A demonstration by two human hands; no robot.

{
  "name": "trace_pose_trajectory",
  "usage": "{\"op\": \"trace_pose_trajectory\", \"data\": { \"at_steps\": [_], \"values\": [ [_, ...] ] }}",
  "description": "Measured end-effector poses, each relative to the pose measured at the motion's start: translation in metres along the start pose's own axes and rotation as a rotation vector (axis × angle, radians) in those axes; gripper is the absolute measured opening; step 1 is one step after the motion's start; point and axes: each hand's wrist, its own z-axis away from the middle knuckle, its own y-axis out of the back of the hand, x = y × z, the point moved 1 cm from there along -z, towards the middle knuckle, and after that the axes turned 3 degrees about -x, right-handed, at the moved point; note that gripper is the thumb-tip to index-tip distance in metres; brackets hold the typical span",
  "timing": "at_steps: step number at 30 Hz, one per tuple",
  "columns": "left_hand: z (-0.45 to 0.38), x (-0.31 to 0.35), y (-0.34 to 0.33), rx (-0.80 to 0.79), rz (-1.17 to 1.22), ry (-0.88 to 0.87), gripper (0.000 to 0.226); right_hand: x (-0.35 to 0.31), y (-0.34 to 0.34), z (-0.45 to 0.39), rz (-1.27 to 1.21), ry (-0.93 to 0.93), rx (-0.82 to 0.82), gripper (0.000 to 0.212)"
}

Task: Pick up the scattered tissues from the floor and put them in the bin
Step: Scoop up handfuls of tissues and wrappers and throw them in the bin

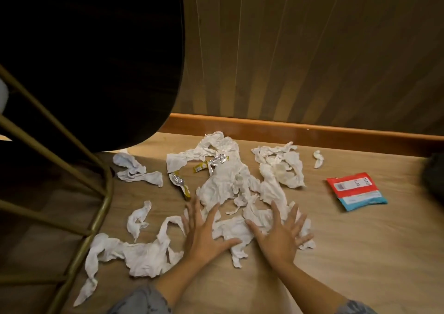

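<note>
Several crumpled white tissues lie scattered over the wooden floor, with the biggest heap [228,181] in the middle. My left hand [204,234] lies flat with spread fingers on the near edge of that heap. My right hand [281,234] is spread the same way on tissue just to the right. A long twisted tissue [134,253] lies to the left of my left hand. More tissues lie at the far left [137,169], at the back right [283,167], and one small scrap [318,159] lies apart. No bin is in view.
A black round seat [91,56] on a gold metal frame [96,220] fills the left side. Foil and yellow wrappers [211,163] lie among the tissues. A red and blue packet [356,191] lies at the right. A wooden skirting board [288,128] and wall close the back.
</note>
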Motion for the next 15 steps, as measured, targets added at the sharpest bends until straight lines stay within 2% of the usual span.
{"op": "trace_pose_trajectory", "data": {
  "at_steps": [2,4,6,8,10,13,15],
  "values": [
    [0.001,0.002,-0.012,0.037,-0.025,-0.107,0.090,0.011,-0.010,0.006,-0.040,0.100,0.013,0.083],
    [0.001,0.000,-0.023,0.108,0.056,-0.209,0.055,0.024,-0.020,0.014,-0.119,0.232,0.074,0.058],
    [0.003,-0.005,-0.029,0.127,0.167,-0.250,0.036,0.034,-0.026,0.024,-0.191,0.345,0.121,0.034],
    [0.009,-0.007,-0.026,0.112,0.267,-0.249,0.036,0.039,-0.027,0.035,-0.265,0.454,0.134,0.021],
    [0.018,-0.009,-0.021,0.131,0.308,-0.230,0.037,0.037,-0.026,0.045,-0.349,0.513,0.100,0.017],
    [0.030,-0.015,-0.016,0.178,0.376,-0.147,0.059,0.028,-0.018,0.055,-0.510,0.463,0.059,0.025],
    [0.033,-0.014,-0.006,0.248,0.462,-0.058,0.067,0.021,-0.006,0.054,-0.606,0.422,0.091,0.023]
  ]
}}
